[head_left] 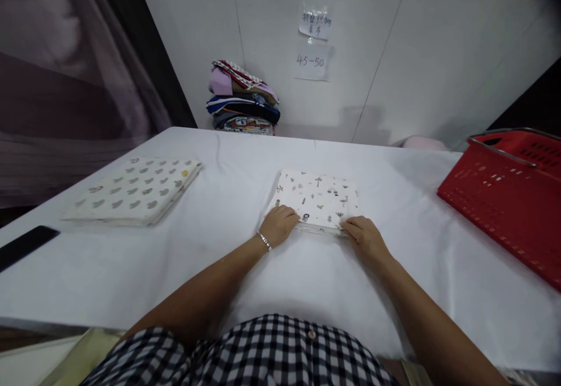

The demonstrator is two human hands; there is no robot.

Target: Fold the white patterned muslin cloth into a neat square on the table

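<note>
A folded white cloth (316, 198) with small printed figures lies flat on the white-covered table in front of me. My left hand (280, 226), with a silver bracelet at the wrist, pinches its near left corner. At the near right corner my right hand (364, 237) grips the cloth between thumb and fingers. Several layers show along the near edge, between the two hands. The fingertips are partly hidden against the fabric.
Another folded cloth (135, 190) with grey shapes lies at the left, near a black flat object (27, 247). A red basket (504, 199) stands at the right. Beyond the far edge is a pile of folded fabrics (243, 105). Paper signs (312, 62) hang on the wall.
</note>
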